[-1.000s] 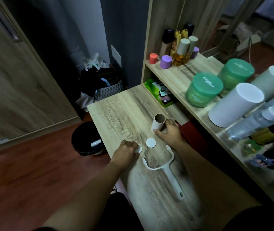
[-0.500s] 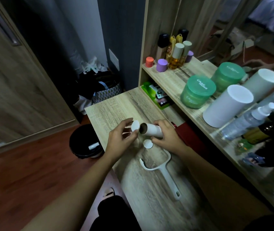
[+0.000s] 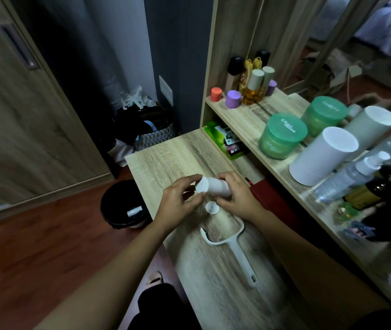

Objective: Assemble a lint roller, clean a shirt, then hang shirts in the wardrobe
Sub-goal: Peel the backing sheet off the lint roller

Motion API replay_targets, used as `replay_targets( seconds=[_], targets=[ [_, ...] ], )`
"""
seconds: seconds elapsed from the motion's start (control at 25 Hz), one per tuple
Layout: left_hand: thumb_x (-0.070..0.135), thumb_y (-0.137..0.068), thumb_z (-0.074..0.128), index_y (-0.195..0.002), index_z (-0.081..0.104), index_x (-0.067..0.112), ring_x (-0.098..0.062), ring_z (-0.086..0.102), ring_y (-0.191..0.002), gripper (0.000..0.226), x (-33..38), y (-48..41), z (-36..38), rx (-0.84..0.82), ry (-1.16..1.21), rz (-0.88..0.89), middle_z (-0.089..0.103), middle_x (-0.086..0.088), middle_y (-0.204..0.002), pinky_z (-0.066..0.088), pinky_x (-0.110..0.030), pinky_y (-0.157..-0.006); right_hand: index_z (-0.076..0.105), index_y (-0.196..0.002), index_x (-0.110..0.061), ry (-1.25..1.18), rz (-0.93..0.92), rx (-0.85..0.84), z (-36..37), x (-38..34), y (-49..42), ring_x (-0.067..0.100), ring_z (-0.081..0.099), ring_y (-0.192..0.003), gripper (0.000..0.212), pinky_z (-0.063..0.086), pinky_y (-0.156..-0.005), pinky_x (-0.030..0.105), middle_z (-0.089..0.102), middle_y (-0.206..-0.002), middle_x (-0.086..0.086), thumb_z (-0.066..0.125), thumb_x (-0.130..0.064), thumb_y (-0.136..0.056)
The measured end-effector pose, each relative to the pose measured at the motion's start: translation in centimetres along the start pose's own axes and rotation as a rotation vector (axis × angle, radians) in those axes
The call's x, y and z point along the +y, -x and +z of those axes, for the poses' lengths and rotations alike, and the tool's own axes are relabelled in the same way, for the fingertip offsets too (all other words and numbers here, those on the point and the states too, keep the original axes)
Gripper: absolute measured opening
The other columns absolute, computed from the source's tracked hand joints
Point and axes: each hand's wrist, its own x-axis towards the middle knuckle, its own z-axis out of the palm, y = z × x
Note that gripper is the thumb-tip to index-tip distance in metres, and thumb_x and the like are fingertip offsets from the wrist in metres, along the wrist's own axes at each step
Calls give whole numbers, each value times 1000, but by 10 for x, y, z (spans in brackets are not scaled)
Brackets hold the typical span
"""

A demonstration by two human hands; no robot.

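My right hand (image 3: 236, 195) holds a white lint roll tube (image 3: 217, 185) on its side above the wooden table (image 3: 166, 158). With the fingers of my left hand (image 3: 177, 201) I press a round white end cap (image 3: 201, 184) against the tube's left end. A second white end cap (image 3: 212, 207) lies flat on the table just below the tube. The white roller handle (image 3: 235, 248) with its curved fork lies on the table nearer to me. No shirt is in view.
A raised shelf (image 3: 249, 115) on the right carries two green jars (image 3: 282, 135), a white canister (image 3: 323, 156), bottles and small caps. A black waste bin (image 3: 123, 203) stands on the floor left of the table. A wardrobe door (image 3: 23, 115) fills the far left.
My left hand picked a cap off the table and brought it to the tube's end. My right hand lifted the upright tube and turned it on its side.
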Motion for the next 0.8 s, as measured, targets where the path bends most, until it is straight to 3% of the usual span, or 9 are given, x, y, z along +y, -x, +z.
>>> replay_targets(
  seconds=[0.2, 0.32, 0.4, 0.52, 0.64, 0.8],
  targets=[
    [11, -81, 72, -115, 64, 12, -12, 66, -92, 36, -1, -1, -3, 2, 9, -9, 65, 1, -113, 53, -16, -82, 53, -117, -11, 34, -57, -29, -1, -2, -5, 10, 47, -98, 50, 35, -82, 24, 52, -112, 7, 68, -22, -70],
    [15, -79, 74, -111, 64, 10, -9, 66, -89, 34, -1, -2, -5, 5, 6, -27, 65, 3, -110, 52, -15, -80, 52, -120, -14, 7, -54, -51, 0, -7, -6, 12, 47, -101, 52, 38, -85, 27, 51, -115, 6, 66, -26, -71],
    [16, -78, 75, -111, 64, 7, -10, 65, -90, 35, 0, -1, -4, 39, -44, 24, 66, 0, -107, 52, -15, -81, 42, -132, -15, 32, 14, -62, 3, -6, -7, 19, 46, -113, 68, 42, -94, 39, 46, -127, 8, 69, -31, -72],
    [18, -77, 72, -110, 64, 5, -8, 62, -94, 36, 0, 0, -5, 118, -96, 95, 66, -1, -108, 51, -18, -84, 17, -146, -16, 238, 297, -217, 7, 5, -7, 30, 28, -135, 101, 29, -110, 48, 27, -148, 12, 74, -44, -68],
    [19, -77, 72, -108, 64, 7, -7, 62, -93, 33, -2, -3, -12, 165, -120, 120, 66, 2, -108, 51, -19, -82, 36, -136, -22, 502, 255, -411, 21, 8, -2, 28, 34, -131, 79, 25, -109, 43, 40, -141, 7, 67, -52, -71],
    [12, -77, 74, -109, 64, 5, -3, 60, -94, 34, 1, -6, -19, 175, -128, 123, 63, 5, -109, 47, -8, -83, 48, -130, -19, 547, 154, -430, 41, 4, -5, 26, 42, -126, 55, 33, -103, 38, 48, -135, 7, 61, -42, -81]
  ],
)
